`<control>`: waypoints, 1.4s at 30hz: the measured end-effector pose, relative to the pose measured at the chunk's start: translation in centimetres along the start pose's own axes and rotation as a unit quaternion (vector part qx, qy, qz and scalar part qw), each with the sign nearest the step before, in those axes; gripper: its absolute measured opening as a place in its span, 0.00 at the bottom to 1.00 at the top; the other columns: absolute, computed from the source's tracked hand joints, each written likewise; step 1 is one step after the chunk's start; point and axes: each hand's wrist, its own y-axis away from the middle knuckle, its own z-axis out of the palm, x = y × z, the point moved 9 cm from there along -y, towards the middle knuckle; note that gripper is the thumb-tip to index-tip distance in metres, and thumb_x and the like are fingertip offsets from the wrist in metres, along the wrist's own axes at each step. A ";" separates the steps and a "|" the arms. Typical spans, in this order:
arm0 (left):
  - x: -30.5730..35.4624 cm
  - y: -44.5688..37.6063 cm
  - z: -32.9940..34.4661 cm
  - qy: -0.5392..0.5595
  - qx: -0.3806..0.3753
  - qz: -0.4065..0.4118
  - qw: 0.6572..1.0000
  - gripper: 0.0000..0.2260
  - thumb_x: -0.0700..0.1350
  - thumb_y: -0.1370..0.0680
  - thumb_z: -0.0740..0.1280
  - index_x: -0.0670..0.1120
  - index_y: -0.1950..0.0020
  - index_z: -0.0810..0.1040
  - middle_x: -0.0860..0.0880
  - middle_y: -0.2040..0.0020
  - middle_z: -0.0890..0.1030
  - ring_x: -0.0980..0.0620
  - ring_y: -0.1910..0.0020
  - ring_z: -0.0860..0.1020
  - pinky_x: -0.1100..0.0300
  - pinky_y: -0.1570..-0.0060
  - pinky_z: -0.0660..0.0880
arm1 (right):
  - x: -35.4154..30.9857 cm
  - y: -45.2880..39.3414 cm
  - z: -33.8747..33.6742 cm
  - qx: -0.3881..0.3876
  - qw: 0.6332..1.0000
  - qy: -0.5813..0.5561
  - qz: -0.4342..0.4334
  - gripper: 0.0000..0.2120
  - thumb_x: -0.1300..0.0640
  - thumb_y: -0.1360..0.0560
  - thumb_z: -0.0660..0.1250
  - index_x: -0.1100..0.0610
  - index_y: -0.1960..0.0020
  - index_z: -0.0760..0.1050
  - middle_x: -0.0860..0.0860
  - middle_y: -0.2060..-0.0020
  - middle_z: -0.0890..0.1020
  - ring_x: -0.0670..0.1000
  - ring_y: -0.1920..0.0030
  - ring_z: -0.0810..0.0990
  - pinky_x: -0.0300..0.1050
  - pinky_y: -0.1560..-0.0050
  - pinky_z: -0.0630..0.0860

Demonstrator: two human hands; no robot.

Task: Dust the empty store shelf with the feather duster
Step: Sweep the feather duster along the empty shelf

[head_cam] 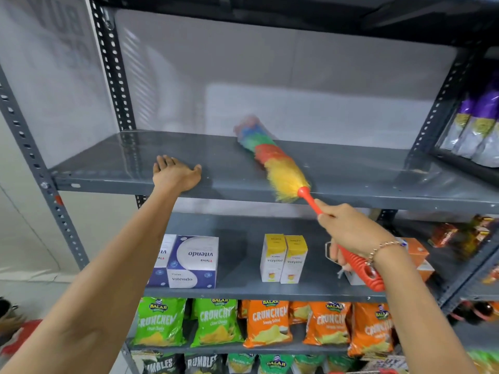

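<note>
The empty grey metal shelf [351, 171] spans the middle of the head view. A feather duster [272, 157] with rainbow bristles lies across it, its tip toward the back wall and its yellow end at the front edge. My right hand [351, 228] is shut on the duster's red handle just below the front edge, and the handle's ribbed end sticks out under my wrist. My left hand [175, 172] rests flat on the shelf's front left part, fingers apart, holding nothing.
Below sit white and purple boxes [193, 261] and yellow boxes [283, 257]. Lower shelves hold green snack bags [186, 322] and orange snack bags [270, 322]. Perforated uprights [113, 66] frame the bay. Purple-topped packs [478, 122] fill the neighbouring rack at right.
</note>
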 end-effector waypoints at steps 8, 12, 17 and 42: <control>0.4 0.5 0.2 0.007 0.015 0.015 1.000 0.37 0.61 0.21 0.49 0.35 0.22 0.49 0.39 0.20 0.50 0.44 0.21 0.47 0.51 0.23 0.46 | 3.7 2.1 -4.8 0.052 0.996 -0.050 0.059 0.23 0.55 0.20 0.53 0.35 0.29 0.61 0.59 0.75 0.82 0.54 0.79 0.79 0.46 0.70 0.81; 0.4 0.7 0.0 0.009 0.029 0.012 0.999 0.37 0.60 0.21 0.49 0.35 0.22 0.50 0.39 0.21 0.51 0.43 0.21 0.48 0.51 0.23 0.47 | -2.4 3.6 -3.7 0.083 0.996 0.001 -0.043 0.21 0.52 0.21 0.53 0.32 0.32 0.63 0.57 0.77 0.82 0.44 0.81 0.78 0.42 0.70 0.77; 0.4 0.9 -0.1 0.002 0.030 0.015 0.999 0.37 0.61 0.21 0.49 0.35 0.22 0.50 0.39 0.21 0.52 0.44 0.21 0.49 0.51 0.23 0.48 | -8.9 1.7 2.5 0.042 0.987 0.074 -0.140 0.25 0.57 0.21 0.52 0.39 0.26 0.59 0.62 0.56 0.82 0.64 0.50 0.81 0.52 0.46 0.77; 16.4 2.7 4.2 -0.018 -0.081 0.123 0.989 0.39 0.63 0.21 0.49 0.33 0.22 0.48 0.36 0.21 0.49 0.40 0.21 0.44 0.49 0.23 0.46 | 13.0 2.4 -10.8 0.149 0.985 0.020 0.086 0.24 0.56 0.22 0.53 0.33 0.32 0.63 0.62 0.58 0.82 0.59 0.65 0.77 0.52 0.51 0.77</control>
